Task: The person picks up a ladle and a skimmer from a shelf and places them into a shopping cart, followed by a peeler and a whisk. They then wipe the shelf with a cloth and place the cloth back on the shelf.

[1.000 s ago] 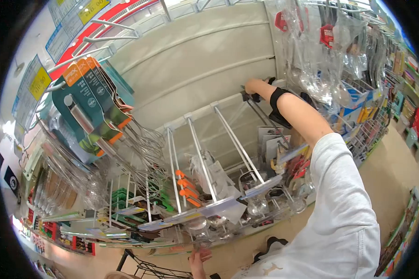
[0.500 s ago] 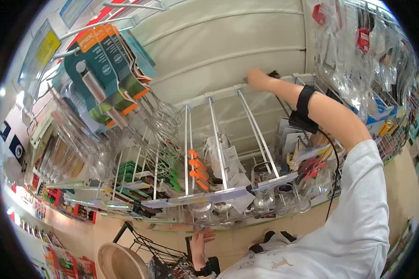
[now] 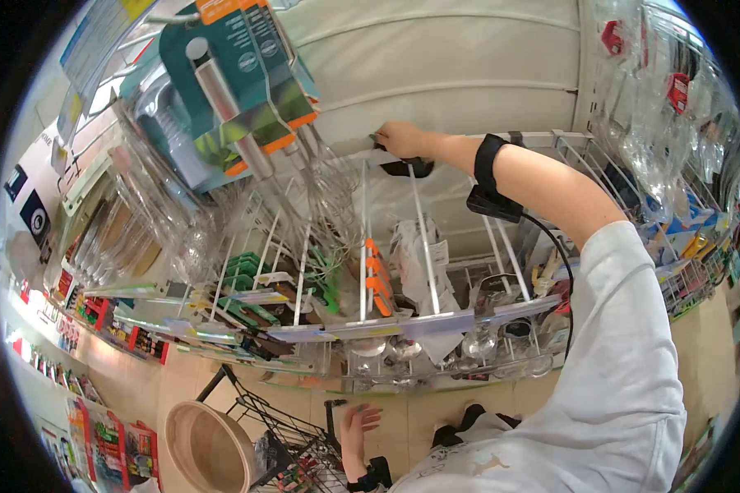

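My right hand (image 3: 399,140) reaches to the back rail of the rack, its fingers closed on a small dark thing I cannot make out. Below the hand, a black item (image 3: 409,168) hangs near the white hooks (image 3: 423,238). My left hand (image 3: 358,423) is low, beside the handle of a black wire cart (image 3: 279,427), fingers spread and holding nothing. Whisks on green and orange cards (image 3: 247,90) hang to the left of my right hand. Orange-handled tools (image 3: 376,279) hang under the hooks.
A beige tub (image 3: 210,448) stands at the cart's left side. Plastic-wrapped utensils (image 3: 674,123) hang at the right. Packaged tools (image 3: 156,238) hang at the left. A price rail (image 3: 419,324) runs along the hook fronts, and red-edged shelves (image 3: 111,448) stand at lower left.
My right hand has moved left along the back rail. The view has shifted, bringing the cart and tub further into sight. My left hand stays low, its fingers spread.
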### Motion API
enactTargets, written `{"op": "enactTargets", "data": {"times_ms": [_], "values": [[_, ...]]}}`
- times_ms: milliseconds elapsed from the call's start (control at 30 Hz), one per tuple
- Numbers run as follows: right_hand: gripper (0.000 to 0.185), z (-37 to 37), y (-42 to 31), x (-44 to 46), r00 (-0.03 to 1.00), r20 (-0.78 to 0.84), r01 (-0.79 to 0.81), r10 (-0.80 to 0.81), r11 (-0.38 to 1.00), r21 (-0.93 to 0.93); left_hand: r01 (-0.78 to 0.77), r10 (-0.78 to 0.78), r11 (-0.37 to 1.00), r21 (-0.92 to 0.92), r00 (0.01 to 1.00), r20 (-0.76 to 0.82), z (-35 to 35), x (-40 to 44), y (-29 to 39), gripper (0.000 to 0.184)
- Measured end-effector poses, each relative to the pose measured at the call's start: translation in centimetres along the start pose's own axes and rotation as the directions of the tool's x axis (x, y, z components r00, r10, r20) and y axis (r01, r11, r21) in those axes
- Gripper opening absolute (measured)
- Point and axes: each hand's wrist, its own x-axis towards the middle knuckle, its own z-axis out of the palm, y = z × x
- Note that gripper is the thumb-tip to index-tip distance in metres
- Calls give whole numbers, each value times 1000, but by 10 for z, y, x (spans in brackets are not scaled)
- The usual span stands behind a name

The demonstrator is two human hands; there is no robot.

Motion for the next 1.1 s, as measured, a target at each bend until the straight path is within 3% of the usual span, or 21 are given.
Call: {"op": "enactTargets", "data": {"times_ms": [33, 167, 233, 267, 333, 367, 400, 467, 500, 633, 700, 933, 1000, 1033, 1100], "values": [[29, 8, -2, 8, 1000, -13, 10, -9, 994, 106, -4, 3, 999, -33, 999, -34, -2, -2, -1, 33], [29, 37, -19, 40, 982, -77, 185, -174, 967, 175, 31, -36, 999, -37, 990, -138, -12, -18, -3, 32], [24, 39, -31, 54, 936, 192, 316, -295, 945, -86, 80, -92, 995, -60, 969, -231, -17, -22, -12, 33], [24, 51, -23, 69, 931, 195, 328, -307, 941, -86, 76, -90, 995, -70, 967, -239, -19, -23, -17, 33], [27, 86, 8, 104, 687, 39, 726, -725, 688, -14, 59, -77, 995, -79, 963, -257, -26, -26, -24, 35], [32, 58, -12, 84, 750, 327, 624, -575, 780, -58, 59, -79, 995, -82, 961, -265, -26, -30, -22, 35], [32, 51, -17, 74, 746, 329, 627, -579, 777, -53, 16, -42, 995, -101, 965, -258, -25, -36, -18, 36], [36, 43, -18, 61, 755, 365, 643, -545, 726, -246, -20, -12, 992, -126, 968, -249, -24, -39, -19, 37], [42, 22, -38, 46, 803, 511, 450, -306, 874, -184, -8, -24, 992, -124, 966, -258, -25, -36, -22, 38], [33, 16, -5, 52, 826, 417, 497, -379, 839, -222, 30, -49, 997, -76, 965, -259, -19, -33, -9, 37], [40, 1, -8, 42, 800, 569, 371, -188, 901, -224, 50, -67, 996, -75, 966, -249, -19, -24, -8, 38], [51, -45, 15, -9, 849, 525, 282, -64, 894, -347, 62, -67, 997, -39, 988, -137, -9, -3, 0, 37], [49, -39, 41, -1, 840, 477, 452, -258, 820, -352, 79, -83, 996, -32, 989, -121, -6, 3, 0, 37], [49, -49, 39, -7, 847, 469, 443, -251, 821, -360, 106, -109, 994, -29, 987, -122, -5, 5, 1, 37], [49, -68, 34, -25, 897, 442, 237, 26, 815, -528, 72, -73, 997, -15, 992, -102, -4, 6, 3, 38]]}}
